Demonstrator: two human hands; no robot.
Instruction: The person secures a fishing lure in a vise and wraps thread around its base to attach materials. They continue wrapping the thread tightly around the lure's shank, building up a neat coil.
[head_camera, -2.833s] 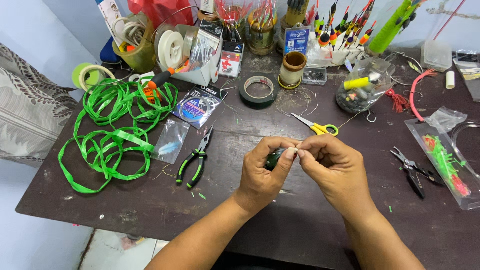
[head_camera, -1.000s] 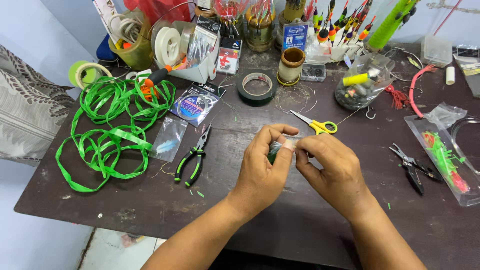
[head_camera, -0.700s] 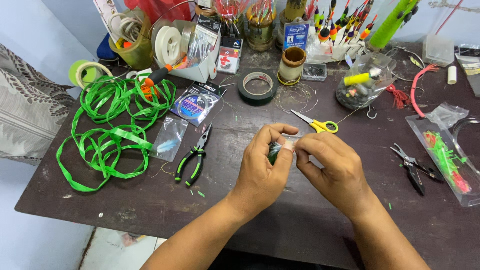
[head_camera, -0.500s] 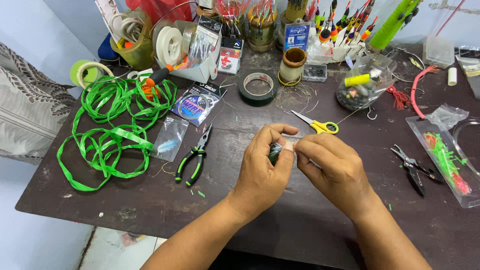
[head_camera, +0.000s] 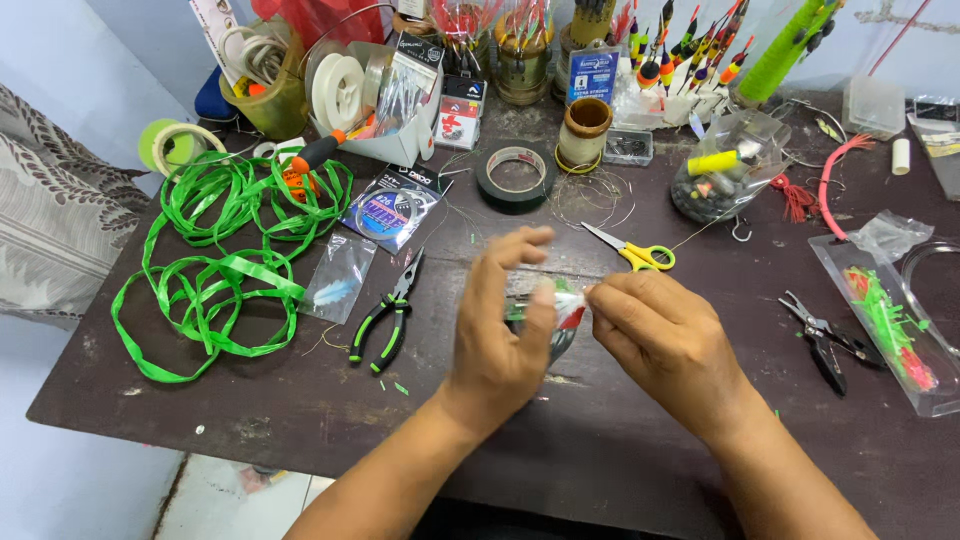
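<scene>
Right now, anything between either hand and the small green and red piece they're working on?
Nothing visible. The left hand and right hand both close directly around the small green and red piece, just above the table. The scissors and pliers lie clear of them. The piece is motion-blurred.

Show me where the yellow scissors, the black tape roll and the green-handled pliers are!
yellow scissors (head_camera: 645, 258): head view, on the yellow handle loops.
black tape roll (head_camera: 489, 182): head view, on its left rim.
green-handled pliers (head_camera: 385, 322): head view, where the handles meet.
</scene>
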